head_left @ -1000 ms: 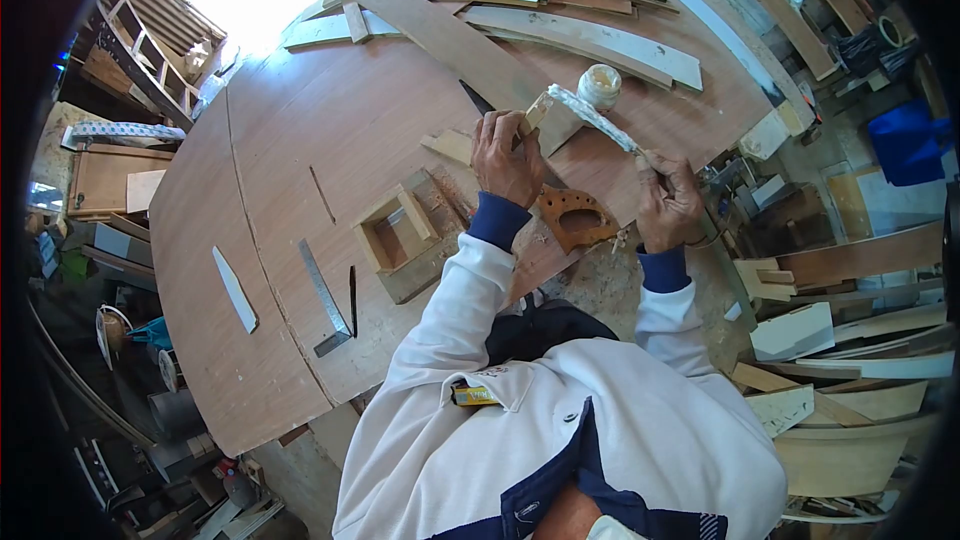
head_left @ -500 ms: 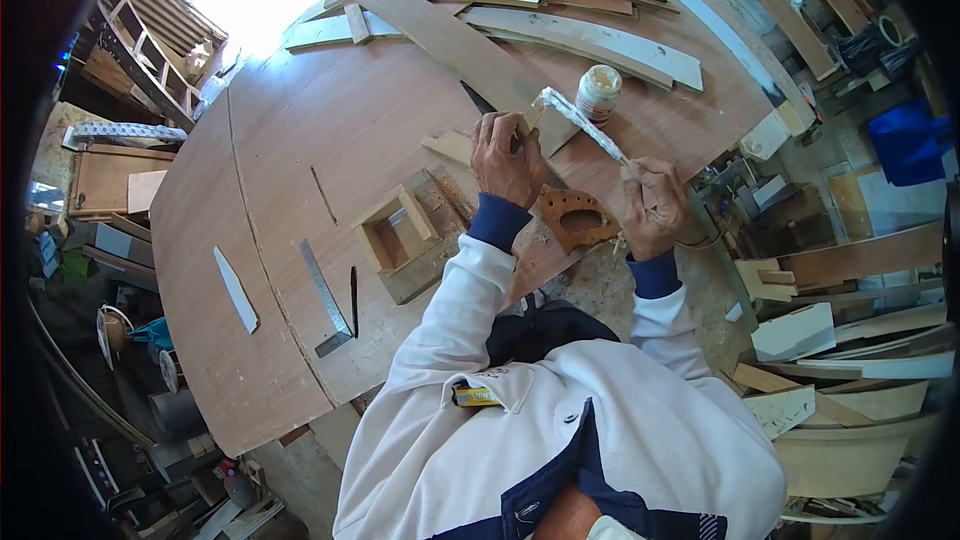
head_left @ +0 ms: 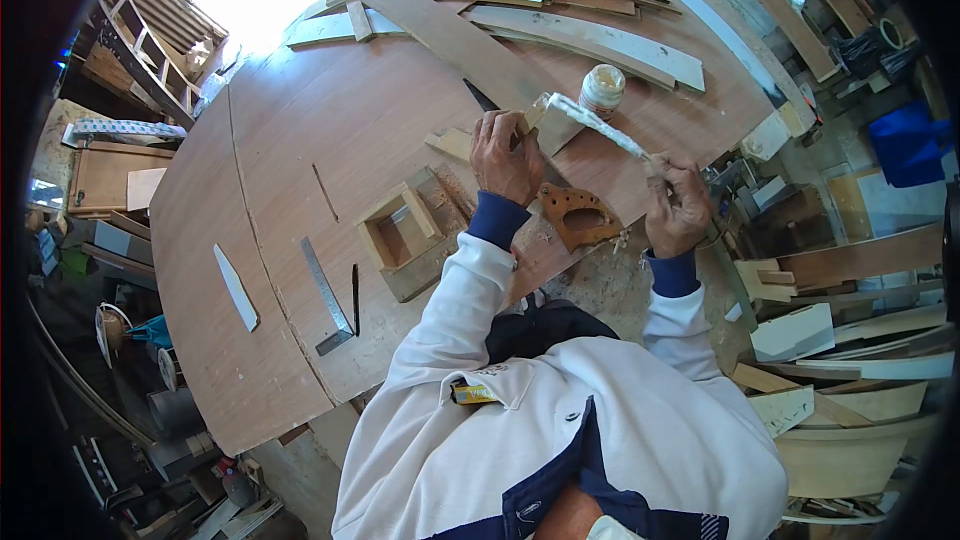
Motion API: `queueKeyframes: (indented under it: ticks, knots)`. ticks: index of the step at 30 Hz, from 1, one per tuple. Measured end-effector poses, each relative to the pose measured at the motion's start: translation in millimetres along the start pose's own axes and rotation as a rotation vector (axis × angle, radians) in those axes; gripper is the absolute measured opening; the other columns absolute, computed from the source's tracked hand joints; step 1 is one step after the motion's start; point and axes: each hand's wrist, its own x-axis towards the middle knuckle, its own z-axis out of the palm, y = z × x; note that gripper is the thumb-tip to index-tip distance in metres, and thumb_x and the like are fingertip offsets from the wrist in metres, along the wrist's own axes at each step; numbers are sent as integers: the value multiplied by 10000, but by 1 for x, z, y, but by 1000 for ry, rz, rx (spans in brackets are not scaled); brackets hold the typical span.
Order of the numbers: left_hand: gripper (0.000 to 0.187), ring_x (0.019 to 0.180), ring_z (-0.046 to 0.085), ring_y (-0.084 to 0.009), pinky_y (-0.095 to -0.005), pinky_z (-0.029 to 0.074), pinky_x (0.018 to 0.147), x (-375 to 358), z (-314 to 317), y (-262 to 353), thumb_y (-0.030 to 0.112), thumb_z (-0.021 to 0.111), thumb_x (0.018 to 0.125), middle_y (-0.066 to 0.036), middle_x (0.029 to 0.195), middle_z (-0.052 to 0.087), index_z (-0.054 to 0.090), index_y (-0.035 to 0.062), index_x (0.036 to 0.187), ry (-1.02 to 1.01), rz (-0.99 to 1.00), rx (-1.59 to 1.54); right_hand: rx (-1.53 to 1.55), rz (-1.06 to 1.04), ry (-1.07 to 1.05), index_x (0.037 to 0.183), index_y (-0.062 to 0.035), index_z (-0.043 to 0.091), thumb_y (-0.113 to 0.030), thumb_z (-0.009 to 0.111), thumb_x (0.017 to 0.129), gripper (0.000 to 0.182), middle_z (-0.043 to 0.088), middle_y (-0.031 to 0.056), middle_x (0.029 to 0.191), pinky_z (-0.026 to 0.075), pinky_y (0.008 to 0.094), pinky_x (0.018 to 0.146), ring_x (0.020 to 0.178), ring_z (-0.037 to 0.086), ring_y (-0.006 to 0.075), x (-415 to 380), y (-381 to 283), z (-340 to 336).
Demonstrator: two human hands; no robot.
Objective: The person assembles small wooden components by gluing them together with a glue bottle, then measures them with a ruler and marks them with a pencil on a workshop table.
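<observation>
My left hand [head_left: 507, 160] is closed around a small wooden piece [head_left: 535, 118], most of it hidden by the fingers. In my right hand [head_left: 678, 205] is the end of a thin stick [head_left: 598, 124] coated in white glue, its far tip touching or very near the wooden piece. Just beyond the stick stands an uncapped jar of white glue [head_left: 603, 90]. Between my hands, at the table's edge, lies a handsaw with a brown wooden handle [head_left: 580, 218]. Left of my left hand sits a small open wooden frame [head_left: 405, 225] on a board.
On the wooden table [head_left: 290, 160] lie a metal try square [head_left: 327, 295], a dark pencil-like stick [head_left: 354, 300] and a white pointed strip [head_left: 236, 288]. Long wooden strips [head_left: 590, 35] are piled at the back. Offcuts [head_left: 850, 340] are stacked at right.
My right hand has moved to the right, drawing the glue-coated stick along with it. My left hand keeps its place with the wooden piece.
</observation>
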Motion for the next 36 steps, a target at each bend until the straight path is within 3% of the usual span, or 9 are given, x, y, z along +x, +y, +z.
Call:
queueKeyframes:
  ticks: [1,3,4,6,12,25,36]
  knots:
    - [264,836,553,-319,-400,448,747,1,-1,0,-10,665,648,-122,859,568,557,45,883,1,1,0,0,-1,1,896,-5,651,42,683,773,136,645,89,894,521,298,671,772,626,191,-1,2,1]
    - [251,817,553,-315,-394,449,736,1,-2,2,-17,662,648,-115,841,569,561,50,868,3,1,-14,224,362,35,906,5,649,17,668,814,95,659,79,878,539,272,660,748,627,151,-1,5,3]
    - [251,817,553,-315,-394,449,736,1,-2,1,-17,662,648,-115,841,569,561,50,868,4,2,-14,224,361,35,906,5,649,17,668,814,95,659,79,878,539,272,660,748,627,151,0,6,3]
    - [246,798,556,-312,-389,452,723,1,-3,0,-23,659,651,-109,829,572,565,53,865,-28,-49,-70,500,689,92,913,6,651,-8,657,836,79,659,75,853,567,259,647,720,624,120,4,8,4]
    - [241,797,560,-310,-386,459,707,3,-6,1,-30,656,656,-114,831,576,571,49,867,-7,-20,-67,722,913,63,909,2,641,-42,640,850,74,645,72,789,586,277,632,679,623,119,3,15,7]
    - [243,815,559,-305,-384,459,721,3,-3,2,-29,658,658,-111,853,581,572,48,873,38,0,-69,723,1003,100,893,-11,640,-46,661,841,67,635,58,782,574,296,670,675,598,112,-15,8,29]
    - [231,806,581,-302,-372,472,699,2,-1,-5,-32,621,673,-126,872,603,593,34,893,22,48,27,568,818,4,867,3,662,-30,646,834,49,624,43,736,564,284,681,658,614,120,-24,-4,26]
